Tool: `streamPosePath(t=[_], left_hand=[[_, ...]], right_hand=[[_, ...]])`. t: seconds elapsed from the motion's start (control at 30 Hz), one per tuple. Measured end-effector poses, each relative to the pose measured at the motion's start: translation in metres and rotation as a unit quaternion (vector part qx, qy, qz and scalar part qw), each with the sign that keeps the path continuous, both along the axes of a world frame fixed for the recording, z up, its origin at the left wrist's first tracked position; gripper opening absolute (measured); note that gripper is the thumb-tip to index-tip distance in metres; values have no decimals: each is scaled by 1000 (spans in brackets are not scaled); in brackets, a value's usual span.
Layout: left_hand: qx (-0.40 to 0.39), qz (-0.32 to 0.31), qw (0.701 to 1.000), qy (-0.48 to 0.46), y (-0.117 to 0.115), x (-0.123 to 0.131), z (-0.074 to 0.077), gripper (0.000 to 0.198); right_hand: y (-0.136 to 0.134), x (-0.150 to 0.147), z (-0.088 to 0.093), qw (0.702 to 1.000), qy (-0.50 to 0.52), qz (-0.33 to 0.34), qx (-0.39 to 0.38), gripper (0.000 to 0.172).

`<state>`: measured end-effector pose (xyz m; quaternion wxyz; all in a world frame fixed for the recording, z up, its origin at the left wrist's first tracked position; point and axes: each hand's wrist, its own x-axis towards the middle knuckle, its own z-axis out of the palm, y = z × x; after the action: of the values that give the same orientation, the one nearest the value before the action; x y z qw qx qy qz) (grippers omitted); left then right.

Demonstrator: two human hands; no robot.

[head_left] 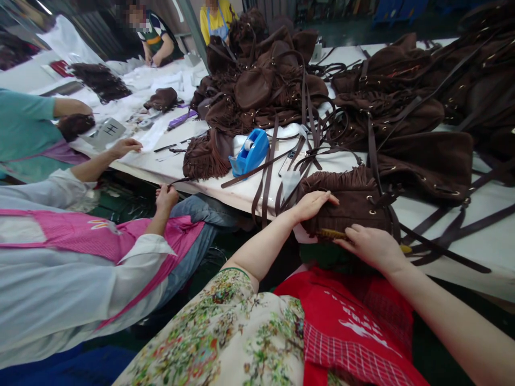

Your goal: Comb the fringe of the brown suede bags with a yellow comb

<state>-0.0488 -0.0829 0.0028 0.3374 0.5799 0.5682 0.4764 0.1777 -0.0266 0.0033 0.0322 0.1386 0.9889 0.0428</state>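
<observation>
A dark brown fringed bag (pixel 346 206) lies on the table edge in front of me, its metal eyelets facing right. My left hand (pixel 316 205) rests on the bag's left part with fingers stretched out flat. In my right hand (pixel 374 246) is a brush with yellowish bristles (pixel 333 234), held against the bag's near side. The yellow end of its handle pokes out on the other side of that hand. The fingers of my right hand are closed around the brush, which hides most of it.
Beyond my left hand stands a blue tape dispenser (pixel 251 153) beside another fringed bag (pixel 209 153). Brown bags are heaped behind (pixel 273 80) and on the right (pixel 422 161), with loose straps (pixel 267 182) between. A co-worker in a pink apron (pixel 80 228) sits close on the left.
</observation>
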Motion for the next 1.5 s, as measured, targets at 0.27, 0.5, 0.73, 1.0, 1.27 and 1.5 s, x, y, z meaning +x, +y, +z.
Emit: streamPosePath(t=[0.27, 0.5, 0.73, 1.0, 1.27, 1.5], left_hand=[[30, -7, 998, 50, 3, 1, -11, 45], [53, -28, 998, -7, -13, 4, 14, 41], [-109, -87, 981, 134, -35, 41, 30, 57], [-72, -34, 934, 347, -41, 53, 41, 29], [92, -166, 935, 300, -105, 69, 60, 37], [4, -24, 993, 118, -36, 2, 45, 48]], right_hand=[[-18, 50, -30, 993, -45, -13, -110, 42], [-25, 36, 4, 913, 25, -94, -397, 46], [-25, 29, 22, 870, 100, -151, -458, 47], [-31, 23, 52, 916, 141, -62, -371, 42], [9, -34, 62, 987, 158, 11, -24, 45], [10, -61, 44, 993, -24, 117, 24, 33]])
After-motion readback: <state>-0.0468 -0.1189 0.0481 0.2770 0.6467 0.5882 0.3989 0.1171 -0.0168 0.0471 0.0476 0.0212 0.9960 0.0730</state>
